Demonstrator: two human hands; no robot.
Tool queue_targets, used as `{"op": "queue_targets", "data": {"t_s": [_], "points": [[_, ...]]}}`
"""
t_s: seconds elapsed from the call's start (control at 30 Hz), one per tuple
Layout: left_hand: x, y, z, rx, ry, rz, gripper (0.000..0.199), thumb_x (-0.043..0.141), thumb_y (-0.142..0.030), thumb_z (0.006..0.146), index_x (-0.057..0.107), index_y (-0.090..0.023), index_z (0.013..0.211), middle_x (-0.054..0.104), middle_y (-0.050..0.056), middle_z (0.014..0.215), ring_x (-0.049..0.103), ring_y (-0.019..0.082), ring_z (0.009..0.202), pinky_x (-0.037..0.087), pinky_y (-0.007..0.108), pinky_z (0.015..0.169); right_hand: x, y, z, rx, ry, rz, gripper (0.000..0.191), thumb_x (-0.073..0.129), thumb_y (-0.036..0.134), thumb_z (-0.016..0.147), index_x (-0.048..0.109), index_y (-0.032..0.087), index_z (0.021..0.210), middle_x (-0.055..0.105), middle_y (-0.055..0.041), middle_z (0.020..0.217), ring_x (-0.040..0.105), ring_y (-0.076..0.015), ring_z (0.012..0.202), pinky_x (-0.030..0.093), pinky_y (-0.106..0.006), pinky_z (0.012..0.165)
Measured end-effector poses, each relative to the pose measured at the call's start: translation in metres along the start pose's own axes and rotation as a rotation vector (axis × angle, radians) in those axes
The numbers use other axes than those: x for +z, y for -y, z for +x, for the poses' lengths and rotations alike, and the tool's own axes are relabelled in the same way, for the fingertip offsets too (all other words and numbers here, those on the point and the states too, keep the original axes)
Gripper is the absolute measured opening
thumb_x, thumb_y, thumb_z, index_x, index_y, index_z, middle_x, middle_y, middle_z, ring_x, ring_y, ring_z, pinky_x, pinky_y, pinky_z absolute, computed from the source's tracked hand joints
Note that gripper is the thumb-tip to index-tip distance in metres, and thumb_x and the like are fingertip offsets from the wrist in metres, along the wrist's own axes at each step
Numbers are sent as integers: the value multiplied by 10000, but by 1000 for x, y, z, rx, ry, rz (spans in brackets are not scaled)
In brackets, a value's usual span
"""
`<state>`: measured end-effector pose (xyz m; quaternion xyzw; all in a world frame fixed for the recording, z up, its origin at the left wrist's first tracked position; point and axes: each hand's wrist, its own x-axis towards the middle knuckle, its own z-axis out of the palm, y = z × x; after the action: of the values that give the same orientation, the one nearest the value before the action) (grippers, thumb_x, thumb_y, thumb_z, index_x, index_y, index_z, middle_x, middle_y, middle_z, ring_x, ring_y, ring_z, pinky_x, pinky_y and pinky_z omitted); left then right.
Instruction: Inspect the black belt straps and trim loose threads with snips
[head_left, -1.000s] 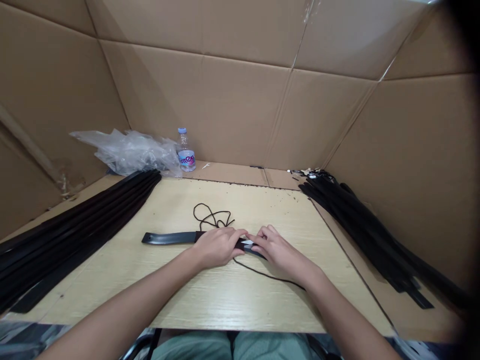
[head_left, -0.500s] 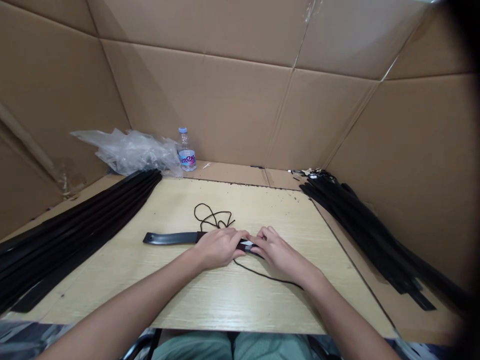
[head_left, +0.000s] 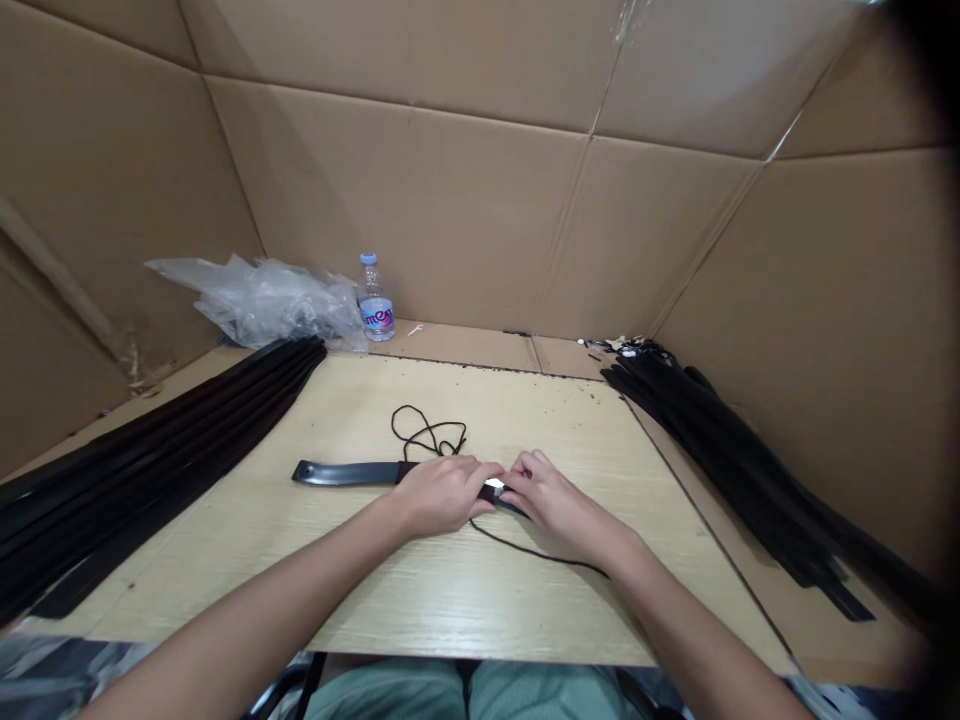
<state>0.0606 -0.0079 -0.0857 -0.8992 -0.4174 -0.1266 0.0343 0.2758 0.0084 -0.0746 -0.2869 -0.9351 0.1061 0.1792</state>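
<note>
- In the head view, we've got a flat black strap (head_left: 345, 473) lying across the light wood-grain tabletop (head_left: 360, 600), its holed end pointing left.
- Our left hand (head_left: 442, 495) is curled down over the strap, seemingly holding it.
- Our right hand (head_left: 562, 497) sits close by, fingers (head_left: 525, 465) narrowed around a small white-and-silver piece (head_left: 495, 484); too small to tell what it is, or if they're gripping it.
- A thin black cord (head_left: 427, 432) loops behind the strap and runs under our hands.
- Stacked black straps (head_left: 150, 490) lie left, and another bundle of black straps (head_left: 735, 460) right.
- Behind are a crumpled plastic bag (head_left: 277, 305), a water bottle (head_left: 375, 310) and cardboard walls (head_left: 420, 200).
</note>
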Motion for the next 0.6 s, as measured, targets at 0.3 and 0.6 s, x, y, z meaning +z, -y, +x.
{"op": "queue_targets", "data": {"t_s": [0.3, 0.6], "points": [[-1, -1, -1, -30, 4, -18, 426, 461, -470, 885, 469, -210, 1222, 650, 75, 1076, 629, 229, 962, 513, 333, 782, 0, 3, -1, 47, 8, -28, 287, 457, 288, 950, 573, 216, 1202, 519, -88, 986, 475, -211, 957, 457, -353, 858], [-12, -4, -1, -44, 13, 38, 436, 455, -450, 891, 472, -187, 1239, 654, 101, 1019, 633, 236, 917, 516, 341, 771, -16, -26, -13, 148, -46, 45, 327, 420, 301, 965, 580, 231, 1241, 561, -89, 982, 525, -204, 953, 444, -341, 881]]}}
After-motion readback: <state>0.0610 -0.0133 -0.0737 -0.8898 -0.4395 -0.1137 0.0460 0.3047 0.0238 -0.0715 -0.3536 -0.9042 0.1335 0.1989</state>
